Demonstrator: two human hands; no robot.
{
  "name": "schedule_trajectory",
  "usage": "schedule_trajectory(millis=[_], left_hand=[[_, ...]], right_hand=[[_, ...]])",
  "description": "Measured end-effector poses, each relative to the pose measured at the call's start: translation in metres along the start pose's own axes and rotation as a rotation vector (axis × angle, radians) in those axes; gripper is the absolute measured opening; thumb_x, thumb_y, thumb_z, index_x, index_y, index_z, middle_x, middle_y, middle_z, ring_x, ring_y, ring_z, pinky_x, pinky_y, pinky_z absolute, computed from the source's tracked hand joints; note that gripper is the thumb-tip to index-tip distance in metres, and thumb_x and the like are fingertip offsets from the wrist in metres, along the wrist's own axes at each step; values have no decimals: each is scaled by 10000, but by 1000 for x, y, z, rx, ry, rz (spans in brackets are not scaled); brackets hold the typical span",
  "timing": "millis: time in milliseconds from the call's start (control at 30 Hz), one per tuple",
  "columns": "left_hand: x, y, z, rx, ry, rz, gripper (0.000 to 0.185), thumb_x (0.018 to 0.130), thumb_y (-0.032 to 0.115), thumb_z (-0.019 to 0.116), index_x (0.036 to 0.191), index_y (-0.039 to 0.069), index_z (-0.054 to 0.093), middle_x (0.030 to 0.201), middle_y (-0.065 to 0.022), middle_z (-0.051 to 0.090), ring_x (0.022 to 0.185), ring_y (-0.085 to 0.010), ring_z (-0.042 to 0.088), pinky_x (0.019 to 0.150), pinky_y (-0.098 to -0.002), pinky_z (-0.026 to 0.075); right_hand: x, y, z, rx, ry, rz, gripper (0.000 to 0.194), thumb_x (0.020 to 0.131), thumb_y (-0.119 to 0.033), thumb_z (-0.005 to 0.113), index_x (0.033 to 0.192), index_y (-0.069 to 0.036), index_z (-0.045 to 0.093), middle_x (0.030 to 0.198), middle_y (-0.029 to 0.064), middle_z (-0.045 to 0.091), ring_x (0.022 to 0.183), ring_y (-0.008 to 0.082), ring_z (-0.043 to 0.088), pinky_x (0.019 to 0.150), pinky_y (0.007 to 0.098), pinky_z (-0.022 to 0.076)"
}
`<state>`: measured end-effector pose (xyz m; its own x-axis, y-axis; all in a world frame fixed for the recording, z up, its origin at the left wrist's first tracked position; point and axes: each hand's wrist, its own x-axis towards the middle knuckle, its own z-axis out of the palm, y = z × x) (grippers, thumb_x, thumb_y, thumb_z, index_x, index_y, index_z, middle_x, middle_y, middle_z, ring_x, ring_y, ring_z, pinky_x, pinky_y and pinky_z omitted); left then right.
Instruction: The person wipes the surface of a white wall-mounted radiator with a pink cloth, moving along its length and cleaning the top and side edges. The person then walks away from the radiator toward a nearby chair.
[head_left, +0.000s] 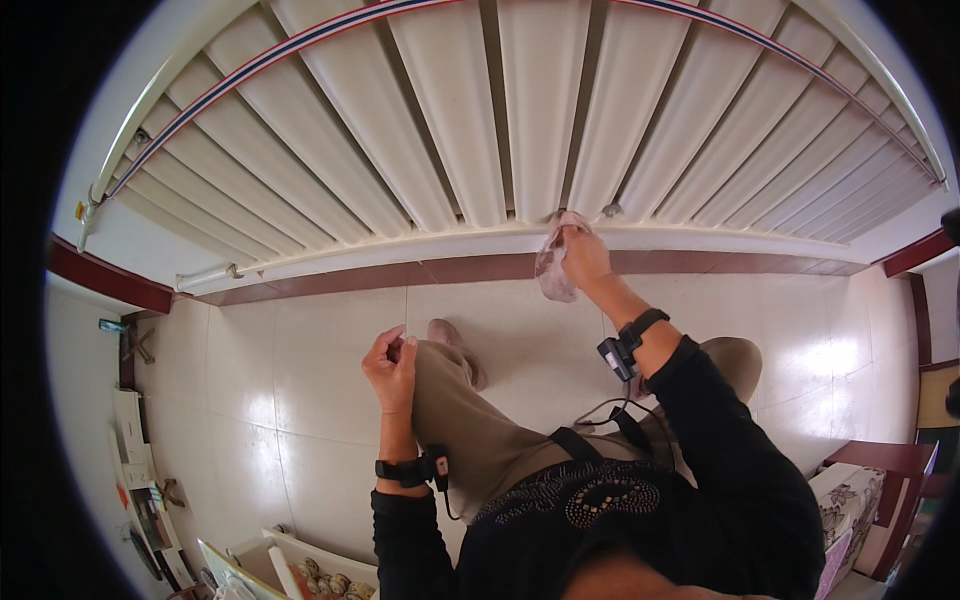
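A white panel radiator with upright columns (540, 112) fills the upper view, crossed by a striped ribbon (315, 41). At its lower edge my right hand (587, 255) grips a pale pinkish cloth (556, 279), which hangs over the bottom rail and touches the foot of the columns. Beside my left knee, my left hand (391, 364) is raised with its fingers curled; whether anything is in it cannot be told. Both wrists wear black straps with small devices.
Beneath the radiator runs a reddish-brown skirting (480, 268) above the glossy tiled floor (337, 405). A white pipe (206, 279) lies at the left. Behind me are an open container of round items (330, 581) and, at right, a patterned cloth-covered piece of furniture (847, 499).
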<state>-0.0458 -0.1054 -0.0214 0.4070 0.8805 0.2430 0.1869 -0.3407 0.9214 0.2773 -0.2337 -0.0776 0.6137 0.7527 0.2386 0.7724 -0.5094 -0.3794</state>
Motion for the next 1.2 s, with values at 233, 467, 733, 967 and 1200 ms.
schedule_trajectory(millis=[233,467,733,967,1200], left_hand=[[-2,-10,-12,-29,49,9,185,740,77,666,898,-14,633,628,27,508,558,-46,419,521,-195,364],[-2,-8,-15,-24,40,-24,185,736,71,669,897,-12,634,631,26,516,560,-46,422,521,-192,364],[-2,-7,-15,-70,43,-41,189,730,67,668,898,-13,634,631,27,516,563,-45,419,518,-191,363],[-3,-9,-18,-54,43,-39,199,727,70,667,905,-13,632,632,23,522,555,-45,418,517,-192,366],[-2,-6,-12,-22,13,-30,200,720,72,672,898,-9,633,617,21,519,550,-46,424,515,-196,371]], right_hand=[[-29,40,-27,-36,1,90,169,698,-36,540,864,-62,557,844,164,618,791,346,602,671,431,487],[-14,-2,-2,253,52,-106,167,714,12,462,830,-60,559,812,135,617,796,319,602,694,401,472],[24,-65,3,-25,-232,-54,177,733,-103,518,898,-91,579,890,148,631,825,337,612,694,434,485],[17,-46,-13,-99,-382,-7,131,750,-115,515,856,-112,593,894,128,631,848,306,611,710,416,478],[25,-91,6,-3,-265,-93,155,723,-96,562,875,-75,588,892,125,628,850,292,611,711,409,483]])
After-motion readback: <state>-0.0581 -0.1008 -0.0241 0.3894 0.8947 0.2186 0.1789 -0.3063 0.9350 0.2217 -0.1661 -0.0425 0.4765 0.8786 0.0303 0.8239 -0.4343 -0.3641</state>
